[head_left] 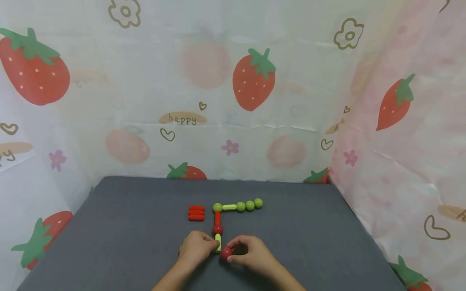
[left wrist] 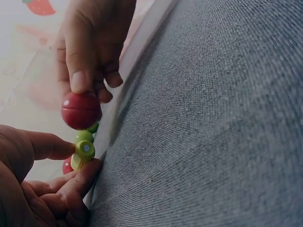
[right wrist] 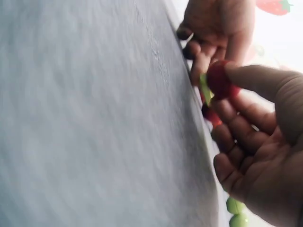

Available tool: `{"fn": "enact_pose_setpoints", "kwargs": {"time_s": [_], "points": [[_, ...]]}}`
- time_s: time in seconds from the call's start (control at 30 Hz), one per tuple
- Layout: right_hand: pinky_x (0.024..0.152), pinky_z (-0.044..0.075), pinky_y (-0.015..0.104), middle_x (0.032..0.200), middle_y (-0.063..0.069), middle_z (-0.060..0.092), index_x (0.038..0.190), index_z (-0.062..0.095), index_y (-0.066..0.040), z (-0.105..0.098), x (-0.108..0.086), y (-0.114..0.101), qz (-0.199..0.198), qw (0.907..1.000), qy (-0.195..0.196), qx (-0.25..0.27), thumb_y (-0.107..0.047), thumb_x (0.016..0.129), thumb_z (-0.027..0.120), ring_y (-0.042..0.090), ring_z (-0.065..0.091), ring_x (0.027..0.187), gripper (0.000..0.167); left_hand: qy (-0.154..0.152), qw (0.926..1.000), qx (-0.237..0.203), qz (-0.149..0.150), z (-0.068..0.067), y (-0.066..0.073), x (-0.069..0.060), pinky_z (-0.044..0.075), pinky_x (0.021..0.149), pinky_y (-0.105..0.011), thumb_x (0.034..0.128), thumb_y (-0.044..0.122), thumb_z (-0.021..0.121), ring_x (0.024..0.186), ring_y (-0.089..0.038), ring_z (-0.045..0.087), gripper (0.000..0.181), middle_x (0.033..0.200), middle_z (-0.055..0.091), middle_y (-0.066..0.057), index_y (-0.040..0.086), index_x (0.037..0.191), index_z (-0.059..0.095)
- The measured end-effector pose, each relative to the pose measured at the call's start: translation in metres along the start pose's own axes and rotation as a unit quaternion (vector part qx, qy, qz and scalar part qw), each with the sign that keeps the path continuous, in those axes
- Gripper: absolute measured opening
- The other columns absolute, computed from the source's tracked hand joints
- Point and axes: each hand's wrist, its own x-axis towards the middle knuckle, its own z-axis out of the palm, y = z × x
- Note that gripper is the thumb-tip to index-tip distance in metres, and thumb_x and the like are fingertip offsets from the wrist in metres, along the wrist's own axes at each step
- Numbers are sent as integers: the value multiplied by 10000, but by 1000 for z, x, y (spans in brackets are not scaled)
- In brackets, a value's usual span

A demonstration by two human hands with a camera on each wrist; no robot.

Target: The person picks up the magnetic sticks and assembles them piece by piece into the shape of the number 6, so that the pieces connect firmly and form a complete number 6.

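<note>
Work looks partly done. On the grey table (head_left: pixel 298 234), a corner green ball (head_left: pixel 217 207) has a far light-green rod (head_left: pixel 229 207) running right, in line with three green balls (head_left: pixel 249 205); a red rod (head_left: pixel 217 218) runs from it toward the near side, to a first red ball (head_left: pixel 217 229). Beyond that ball comes a near light-green rod (head_left: pixel 218 239), which the left hand (head_left: pixel 196 247) pinches between thumb and fingers. The right hand (head_left: pixel 255 254) pinches a second red ball (head_left: pixel 226 253) just beside that rod's near end, which shows bare in the left wrist view, so this joint seems not yet made. Three red rods (head_left: pixel 196 212) lie stacked side by side at left, apparently unused. Whether the three green balls are joined or merely lined up, I cannot tell.
</note>
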Motion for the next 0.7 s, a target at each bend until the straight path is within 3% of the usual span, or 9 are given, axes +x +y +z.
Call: {"fn": "enact_pose_setpoints", "kwargs": {"time_s": [0.3, 0.7], "points": [[805, 449, 343, 936, -101, 694, 1003, 768, -276, 16, 0, 3, 157, 9988, 205, -427, -266, 796, 893, 120, 596, 912, 243, 39, 10000, 10, -72, 1, -1, 2, 357, 696, -397, 799, 318, 779, 637, -144, 548, 167, 640, 644, 87, 203, 678, 782], [763, 419, 321, 928, -102, 654, 995, 766, -329, 24, -2, 5, -4, 9963, 497, -701, -332, 771, 908, 121, 531, 857, 265, -20, 9999, 22, -153, -2, 0, 3, 373, 723, -419, 815, 339, 790, 686, -142, 563, 178, 696, 662, 84, 201, 702, 790]]}}
